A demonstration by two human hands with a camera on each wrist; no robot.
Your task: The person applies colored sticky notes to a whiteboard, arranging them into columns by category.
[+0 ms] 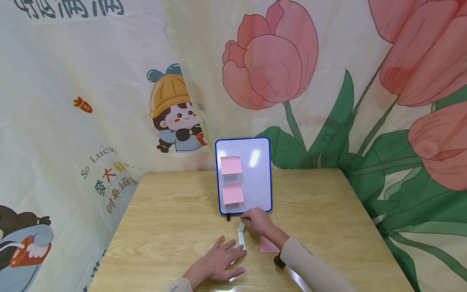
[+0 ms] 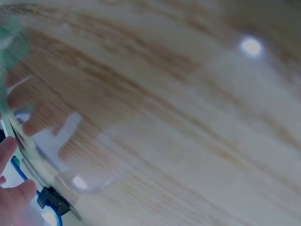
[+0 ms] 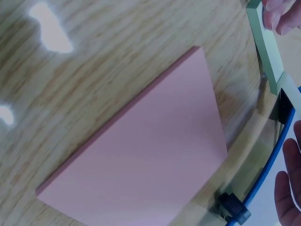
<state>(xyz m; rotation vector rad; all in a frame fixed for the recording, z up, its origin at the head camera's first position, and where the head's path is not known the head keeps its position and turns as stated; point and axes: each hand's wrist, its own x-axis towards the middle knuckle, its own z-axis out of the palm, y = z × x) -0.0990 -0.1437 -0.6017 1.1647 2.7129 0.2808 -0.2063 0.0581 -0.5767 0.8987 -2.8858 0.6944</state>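
My left hand lies on the table with its fingers spread, its fingertips at the near end of a narrow pale green sticky note pad. A green sticky note bends up at the pad's far end, and my right hand pinches its tip. That hand is just below the whiteboard, which stands upright with a blue frame. Two pink sticky notes stick to its left half, one above the other. A thick pink sticky note pad lies flat under my right forearm.
A black foot props the whiteboard at its lower left edge. The wooden table is glossy and reflects the hands. Behind it hangs a cloth backdrop printed with tulips and a cartoon figure.
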